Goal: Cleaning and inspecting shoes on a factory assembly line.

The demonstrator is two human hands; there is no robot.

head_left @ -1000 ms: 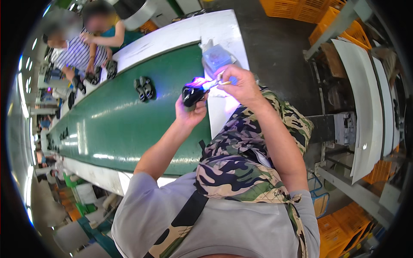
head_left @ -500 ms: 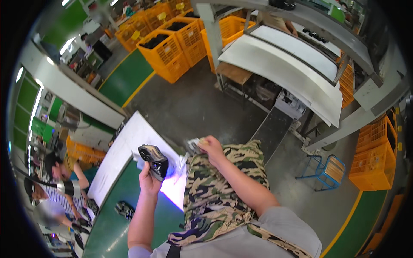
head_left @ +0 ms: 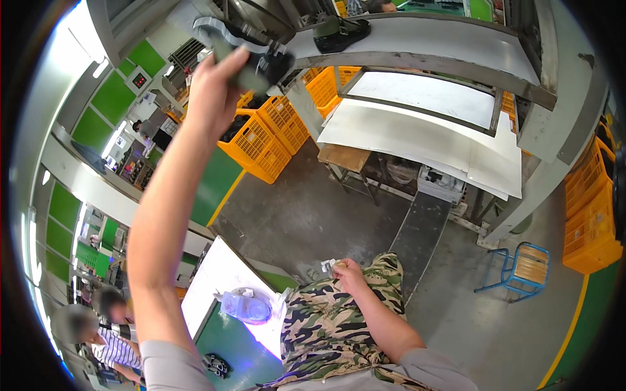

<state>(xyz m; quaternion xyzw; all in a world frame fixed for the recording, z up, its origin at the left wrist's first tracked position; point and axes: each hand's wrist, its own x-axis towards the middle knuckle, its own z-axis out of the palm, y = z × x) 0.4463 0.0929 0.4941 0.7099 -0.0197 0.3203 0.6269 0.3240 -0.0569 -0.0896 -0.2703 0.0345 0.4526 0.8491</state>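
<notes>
My left hand [head_left: 218, 81] is raised high at the upper left, its fingers closed round a black shoe [head_left: 270, 64] with a grey-edged sole. The shoe is beside the end of a raised metal shelf [head_left: 424, 34], where another black shoe [head_left: 340, 34] stands. My right hand [head_left: 351, 276] is low, in front of my camouflage apron [head_left: 332, 319]. Its fingers pinch a small crumpled whitish piece [head_left: 328, 266]; whether it is cloth or paper I cannot tell. On the white tabletop to the left lies a translucent container [head_left: 244, 306], lit bluish-purple.
A dark shoe [head_left: 215, 365] lies on the green surface. White sheets [head_left: 417, 140] slope below the shelf. Yellow crates [head_left: 264, 146] stand at the back, and more crates [head_left: 590, 225] at the right. A blue-framed stool [head_left: 521, 270] is nearby. Co-workers sit at the lower left.
My left hand has lifted the shoe from above the table up to the shelf's end. The view has tilted upward, showing the shelf and its shoe. My right hand still holds the crumpled piece.
</notes>
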